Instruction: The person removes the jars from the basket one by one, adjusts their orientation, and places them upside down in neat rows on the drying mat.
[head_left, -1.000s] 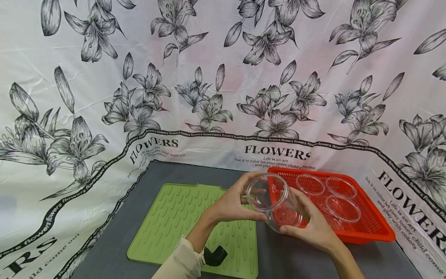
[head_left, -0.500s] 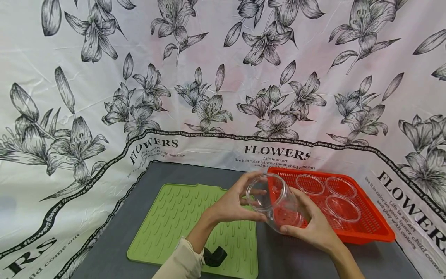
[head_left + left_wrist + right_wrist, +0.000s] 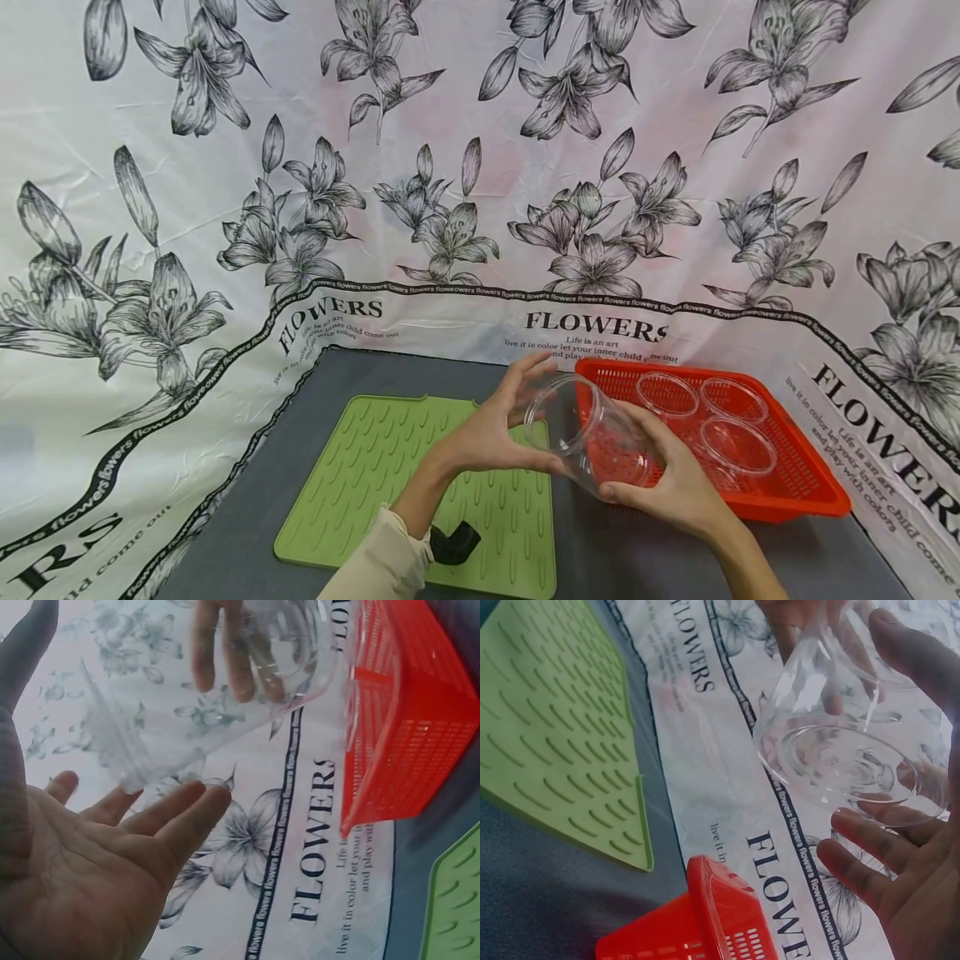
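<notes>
A clear jar [image 3: 600, 454] is held in the air, tilted, its ringed mouth facing left and its base toward my right hand. My right hand [image 3: 675, 492] grips the lower part, thumb on the near side and fingers on the far side; the right wrist view shows these fingers around the base of the jar [image 3: 840, 761]. At the mouth end is my left hand [image 3: 487, 433], its fingers spread and lifted off the wall, the thumb close to the rim. Straight left fingers [image 3: 172, 817] show beside the jar in the left wrist view. Whether the left thumb touches is unclear.
A red perforated basket [image 3: 810, 492] stands at right, with three clear round-rimmed containers [image 3: 738, 446] inside. On the grey tabletop [image 3: 247, 517] at left lies a green ridged mat [image 3: 375, 467]. A black angular piece [image 3: 453, 543] sits by the left cuff. Flower-printed cloth [image 3: 450, 208] hangs behind.
My left fingers have spread and lifted from the jar, and that hand has shifted slightly left. The jar has tipped a little further left while my right hand keeps its grip.
</notes>
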Motion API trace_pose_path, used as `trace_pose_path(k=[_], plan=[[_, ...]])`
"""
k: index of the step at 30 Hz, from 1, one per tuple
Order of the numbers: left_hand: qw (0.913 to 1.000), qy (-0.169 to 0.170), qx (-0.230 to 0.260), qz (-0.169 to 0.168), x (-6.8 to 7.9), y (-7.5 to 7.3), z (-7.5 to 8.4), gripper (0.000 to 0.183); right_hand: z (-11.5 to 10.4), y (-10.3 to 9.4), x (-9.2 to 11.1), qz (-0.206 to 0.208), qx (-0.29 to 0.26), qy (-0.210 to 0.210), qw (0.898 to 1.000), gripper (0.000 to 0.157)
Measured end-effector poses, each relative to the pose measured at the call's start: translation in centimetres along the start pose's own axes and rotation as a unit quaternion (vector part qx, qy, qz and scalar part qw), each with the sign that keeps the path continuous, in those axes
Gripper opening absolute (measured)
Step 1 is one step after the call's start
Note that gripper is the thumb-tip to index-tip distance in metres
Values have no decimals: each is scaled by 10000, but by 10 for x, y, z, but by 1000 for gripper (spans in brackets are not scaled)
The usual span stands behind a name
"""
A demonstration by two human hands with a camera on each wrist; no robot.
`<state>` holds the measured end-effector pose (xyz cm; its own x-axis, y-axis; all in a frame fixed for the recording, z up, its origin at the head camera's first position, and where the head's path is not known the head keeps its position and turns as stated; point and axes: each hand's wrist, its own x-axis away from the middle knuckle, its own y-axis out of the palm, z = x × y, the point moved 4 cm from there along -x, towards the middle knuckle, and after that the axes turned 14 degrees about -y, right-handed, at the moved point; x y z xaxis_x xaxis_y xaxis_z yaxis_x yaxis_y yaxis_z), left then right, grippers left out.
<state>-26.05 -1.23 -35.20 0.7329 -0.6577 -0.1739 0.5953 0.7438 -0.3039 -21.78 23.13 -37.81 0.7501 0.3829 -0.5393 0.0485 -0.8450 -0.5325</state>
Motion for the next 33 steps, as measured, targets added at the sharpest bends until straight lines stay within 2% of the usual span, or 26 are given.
trace_pose_path(k=[7,12,15,19,25,28,30,33], plan=[[9937,-202,-1053,313,-2,-4,13,111,1,1,-1,-136,470,-90,9988,92],[9797,-36,-1938,519,-3,-2,27,100,-2,3,-3,-241,1028,-284,9940,94],[9699,57,-2378,523,-4,1,34,94,-4,5,-4,-326,1158,-380,9920,95],[9505,7,-3064,513,-6,4,41,89,-8,8,-6,-449,1302,-554,9889,96],[9066,-558,-4163,403,-9,11,42,96,-12,10,-9,-672,1640,-716,9816,97],[8866,-683,-4560,353,-11,15,41,100,-15,10,-9,-775,1809,-682,9781,99],[8783,-717,-4714,346,-11,16,41,102,-16,10,-9,-823,1888,-659,9763,100],[8720,-847,-4810,325,-11,18,39,104,-17,10,-9,-874,1969,-608,9746,102]])
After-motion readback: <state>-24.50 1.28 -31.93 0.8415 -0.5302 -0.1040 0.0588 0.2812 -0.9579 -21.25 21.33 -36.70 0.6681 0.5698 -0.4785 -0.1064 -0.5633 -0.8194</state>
